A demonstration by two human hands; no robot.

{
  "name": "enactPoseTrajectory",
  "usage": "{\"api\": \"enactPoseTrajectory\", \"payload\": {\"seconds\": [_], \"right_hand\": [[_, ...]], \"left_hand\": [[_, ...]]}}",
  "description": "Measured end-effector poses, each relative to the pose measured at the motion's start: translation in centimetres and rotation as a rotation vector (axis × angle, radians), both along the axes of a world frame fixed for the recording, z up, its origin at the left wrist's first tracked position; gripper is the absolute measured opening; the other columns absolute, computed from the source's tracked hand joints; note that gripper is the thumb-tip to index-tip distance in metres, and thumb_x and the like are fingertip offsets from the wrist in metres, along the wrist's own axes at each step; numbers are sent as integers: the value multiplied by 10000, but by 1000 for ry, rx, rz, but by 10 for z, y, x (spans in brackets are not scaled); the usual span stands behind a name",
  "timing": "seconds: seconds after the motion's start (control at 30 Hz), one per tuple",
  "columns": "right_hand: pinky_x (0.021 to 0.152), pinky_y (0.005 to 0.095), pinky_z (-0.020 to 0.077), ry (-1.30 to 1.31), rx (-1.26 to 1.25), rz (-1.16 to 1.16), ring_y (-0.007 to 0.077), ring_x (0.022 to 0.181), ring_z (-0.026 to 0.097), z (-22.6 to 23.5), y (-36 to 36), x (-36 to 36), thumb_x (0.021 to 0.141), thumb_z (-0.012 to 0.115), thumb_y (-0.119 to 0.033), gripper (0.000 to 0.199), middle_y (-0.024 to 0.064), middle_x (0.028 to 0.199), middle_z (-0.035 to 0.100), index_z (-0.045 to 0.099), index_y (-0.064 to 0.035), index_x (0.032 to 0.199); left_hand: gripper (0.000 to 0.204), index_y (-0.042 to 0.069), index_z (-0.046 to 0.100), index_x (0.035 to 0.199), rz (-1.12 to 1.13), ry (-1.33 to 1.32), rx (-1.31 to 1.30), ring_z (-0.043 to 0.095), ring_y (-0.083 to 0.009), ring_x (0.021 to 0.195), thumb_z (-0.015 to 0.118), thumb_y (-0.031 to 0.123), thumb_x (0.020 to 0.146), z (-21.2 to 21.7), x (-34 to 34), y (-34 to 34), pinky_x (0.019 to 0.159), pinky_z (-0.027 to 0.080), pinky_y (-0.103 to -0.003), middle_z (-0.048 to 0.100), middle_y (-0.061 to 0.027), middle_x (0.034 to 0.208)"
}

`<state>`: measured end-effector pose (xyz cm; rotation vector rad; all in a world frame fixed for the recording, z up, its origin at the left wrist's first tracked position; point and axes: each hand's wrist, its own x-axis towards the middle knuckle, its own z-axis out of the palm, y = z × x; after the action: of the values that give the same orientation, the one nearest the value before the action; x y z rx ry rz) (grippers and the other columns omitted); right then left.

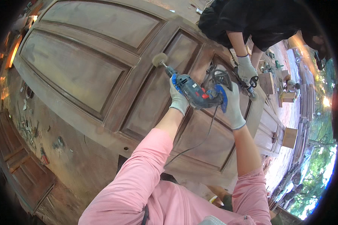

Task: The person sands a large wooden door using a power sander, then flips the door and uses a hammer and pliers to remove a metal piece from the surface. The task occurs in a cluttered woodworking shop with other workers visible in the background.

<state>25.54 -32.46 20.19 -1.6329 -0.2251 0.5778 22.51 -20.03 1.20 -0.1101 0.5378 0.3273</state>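
Panelled wooden door [86, 71], both hands [178, 98] [231, 107] gripping drill [193, 92]

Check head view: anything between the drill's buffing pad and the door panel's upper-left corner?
Nothing lies there. From the buffing pad on the drill toward that corner, the head view shows only bare wooden door surface: raised panels and mouldings.

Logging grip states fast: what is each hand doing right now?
Left hand: closed around the front of the blue power drill.
Right hand: closed on the drill's rear handle.
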Motion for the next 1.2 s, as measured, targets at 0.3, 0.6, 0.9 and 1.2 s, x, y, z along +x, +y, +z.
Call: {"api": "enactPoseTrajectory", "payload": {"seconds": [0.3, 0.6, 0.9, 1.2], "right_hand": [[775, 259, 511, 31, -18, 75, 129, 854, 645, 46, -12, -27, 847, 566, -16, 373, 81, 986, 703, 646, 78, 1199], [882, 281, 507, 195, -65, 213, 123, 960, 635, 75, -15, -4, 854, 612, -9, 363, 77, 1069, 707, 650, 48, 1210], [840, 267, 514, 114, -48, 264, 117, 947, 636, 81, -4, 4, 871, 544, 12, 350, 73, 1053, 700, 652, 49, 1202], [901, 289, 508, 253, -42, 285, 138, 1002, 639, 77, -15, -29, 873, 549, 58, 331, 86, 1085, 692, 635, 77, 1192]], "left_hand": [[321, 194, 621, 894, 84, 129, -6, 656, -208, 777, 573, 511, 908, 39, -49, -14, 764, 554, -383, 671, -23, 825], [370, 161, 622, 900, 165, 162, -76, 653, -228, 813, 559, 525, 917, 85, -61, -17, 817, 545, -404, 669, -26, 852], [355, 202, 616, 903, 165, 218, -21, 642, -206, 825, 552, 551, 917, 80, -41, -11, 810, 539, -384, 662, -12, 878], [381, 175, 631, 921, 244, 175, -75, 658, -236, 786, 564, 549, 903, 73, -95, -25, 768, 552, -402, 671, -37, 845]]}}
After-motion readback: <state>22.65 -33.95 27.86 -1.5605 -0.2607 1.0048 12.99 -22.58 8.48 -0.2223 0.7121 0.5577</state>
